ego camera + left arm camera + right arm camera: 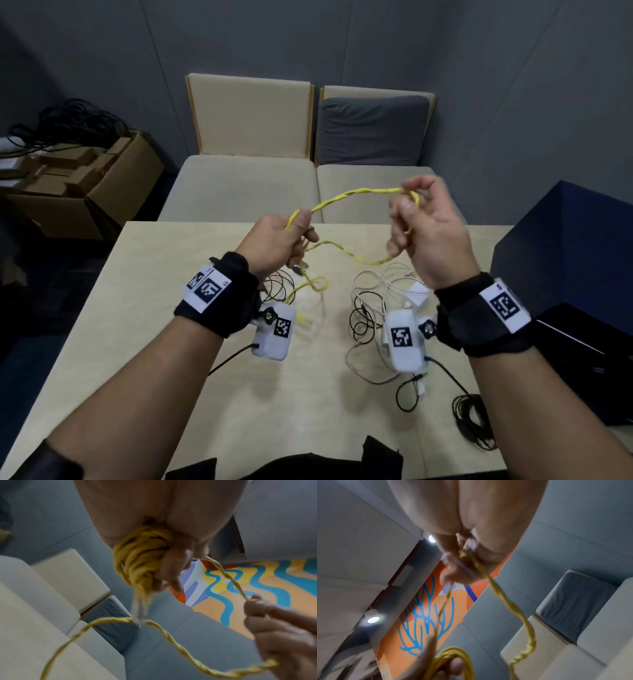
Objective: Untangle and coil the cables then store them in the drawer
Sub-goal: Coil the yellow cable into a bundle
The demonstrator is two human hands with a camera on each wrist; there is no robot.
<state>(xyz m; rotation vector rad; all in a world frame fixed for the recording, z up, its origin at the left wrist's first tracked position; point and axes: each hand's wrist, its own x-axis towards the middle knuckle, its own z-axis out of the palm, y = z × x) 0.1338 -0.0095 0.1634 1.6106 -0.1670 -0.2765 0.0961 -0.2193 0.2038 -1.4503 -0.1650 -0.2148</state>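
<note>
Two bare forearms reach forward, each with a black wrist strap. The left hand (279,240) is raised with fingers curled in a closed grip. The right hand (433,228) is slightly higher, thumb and forefinger pinched, the other fingers loosely curled.

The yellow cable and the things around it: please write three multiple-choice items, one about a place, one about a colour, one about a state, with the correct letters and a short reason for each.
1. Where does the cardboard box stand?
A. on the floor left of the table
B. on the table
C. on the sofa

2. What colour is the cable held in the hands?
A. black
B. yellow
C. white

3. How is that cable held?
A. left hand only
B. lying free
C. between both hands

Answers:
1 A, it stands beside the table's left edge.
2 B, the yellow cable is plainly yellow.
3 C, the left hand grips a bundle and the right hand pinches a strand.
</note>
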